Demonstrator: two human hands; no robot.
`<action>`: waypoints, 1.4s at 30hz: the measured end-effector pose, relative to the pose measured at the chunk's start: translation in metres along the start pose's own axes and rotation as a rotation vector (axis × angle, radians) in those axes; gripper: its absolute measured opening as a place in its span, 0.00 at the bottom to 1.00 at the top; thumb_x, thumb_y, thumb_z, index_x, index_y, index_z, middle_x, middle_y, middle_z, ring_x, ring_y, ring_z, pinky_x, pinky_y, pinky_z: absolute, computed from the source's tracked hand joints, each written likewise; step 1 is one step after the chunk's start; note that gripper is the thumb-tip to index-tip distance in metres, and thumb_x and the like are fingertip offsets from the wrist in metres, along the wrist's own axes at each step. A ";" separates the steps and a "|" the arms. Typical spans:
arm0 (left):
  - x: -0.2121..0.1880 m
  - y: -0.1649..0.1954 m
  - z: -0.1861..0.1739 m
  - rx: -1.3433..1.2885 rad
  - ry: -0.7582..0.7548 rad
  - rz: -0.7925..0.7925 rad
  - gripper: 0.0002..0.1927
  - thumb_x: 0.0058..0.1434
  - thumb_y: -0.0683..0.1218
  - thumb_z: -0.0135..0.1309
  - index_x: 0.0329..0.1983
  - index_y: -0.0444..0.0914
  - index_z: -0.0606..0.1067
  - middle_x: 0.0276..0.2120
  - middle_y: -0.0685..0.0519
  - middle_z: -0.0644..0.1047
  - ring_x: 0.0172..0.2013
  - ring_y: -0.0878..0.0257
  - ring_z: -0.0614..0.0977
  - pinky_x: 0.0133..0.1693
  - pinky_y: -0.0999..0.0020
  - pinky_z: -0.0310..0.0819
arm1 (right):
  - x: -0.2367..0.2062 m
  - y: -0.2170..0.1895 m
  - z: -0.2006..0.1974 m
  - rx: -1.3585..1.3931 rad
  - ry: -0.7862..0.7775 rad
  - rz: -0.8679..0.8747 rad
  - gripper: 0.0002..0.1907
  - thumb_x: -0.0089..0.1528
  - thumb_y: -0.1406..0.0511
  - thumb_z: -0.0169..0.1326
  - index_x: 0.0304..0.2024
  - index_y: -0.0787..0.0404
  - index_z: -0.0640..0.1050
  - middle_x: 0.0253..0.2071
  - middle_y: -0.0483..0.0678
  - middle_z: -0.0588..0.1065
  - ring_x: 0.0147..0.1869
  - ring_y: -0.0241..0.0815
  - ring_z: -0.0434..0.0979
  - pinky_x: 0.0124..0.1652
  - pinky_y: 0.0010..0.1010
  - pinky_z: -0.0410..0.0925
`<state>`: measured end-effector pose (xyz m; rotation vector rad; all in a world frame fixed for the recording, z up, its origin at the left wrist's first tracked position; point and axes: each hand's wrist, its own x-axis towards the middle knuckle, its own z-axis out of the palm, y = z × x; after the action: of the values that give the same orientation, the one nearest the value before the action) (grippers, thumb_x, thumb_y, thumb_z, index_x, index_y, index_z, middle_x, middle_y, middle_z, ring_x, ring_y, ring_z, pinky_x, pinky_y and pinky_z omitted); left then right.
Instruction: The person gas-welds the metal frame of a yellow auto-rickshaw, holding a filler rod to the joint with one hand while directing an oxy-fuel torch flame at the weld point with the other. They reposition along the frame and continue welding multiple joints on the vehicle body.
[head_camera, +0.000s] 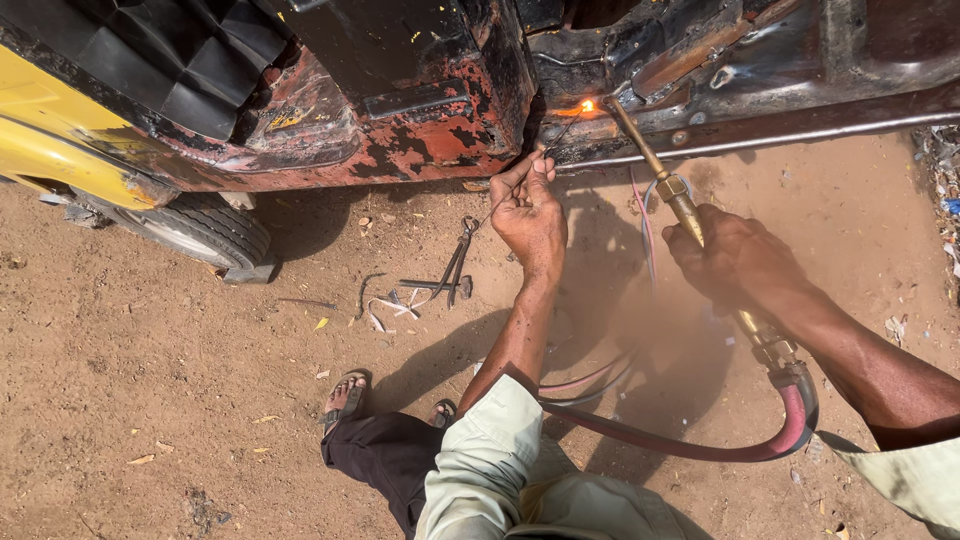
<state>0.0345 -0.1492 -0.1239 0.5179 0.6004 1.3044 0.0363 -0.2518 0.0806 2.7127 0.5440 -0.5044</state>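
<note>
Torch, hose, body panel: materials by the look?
Torch, in the right hand: brass by its yellow metallic shine. Hose: likely rubber, matte red, bending in a loop. Body panel: steel by its look, red paint flaking, rust patches. Thin rod, in the left hand: probably metal wire.

Pliers (458, 262) and tyre (205, 228) on dirt (150, 380)

Hard overhead sunlight. Ground (150, 350) is bright; dark shadows fall beneath the vehicle (400, 120) and the person. Flame (587, 105) glows orange. Focus is sharp; straight edges bow slightly toward the frame borders.
</note>
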 end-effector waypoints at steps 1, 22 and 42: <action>-0.001 0.000 0.000 0.007 0.000 -0.004 0.05 0.71 0.39 0.51 0.41 0.31 0.70 0.46 0.43 0.81 0.43 0.66 0.84 0.48 0.72 0.83 | -0.001 0.000 0.000 0.007 -0.001 0.001 0.28 0.68 0.47 0.41 0.58 0.61 0.72 0.30 0.59 0.81 0.25 0.51 0.84 0.45 0.47 0.74; -0.001 -0.003 0.001 -0.059 0.051 -0.044 0.07 0.70 0.40 0.54 0.45 0.29 0.71 0.45 0.42 0.81 0.42 0.65 0.84 0.46 0.72 0.82 | 0.004 0.007 0.000 0.395 -0.064 -0.015 0.23 0.66 0.51 0.50 0.47 0.64 0.78 0.22 0.52 0.71 0.22 0.47 0.74 0.27 0.44 0.69; 0.000 0.000 -0.001 -0.064 0.029 -0.056 0.07 0.70 0.40 0.53 0.44 0.29 0.71 0.45 0.43 0.82 0.42 0.66 0.84 0.46 0.73 0.82 | -0.006 -0.005 -0.005 0.283 -0.043 -0.029 0.25 0.68 0.50 0.48 0.50 0.65 0.75 0.21 0.55 0.73 0.21 0.51 0.77 0.29 0.46 0.71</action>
<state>0.0336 -0.1492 -0.1243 0.4277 0.5914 1.2756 0.0305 -0.2471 0.0859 2.9550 0.5375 -0.6938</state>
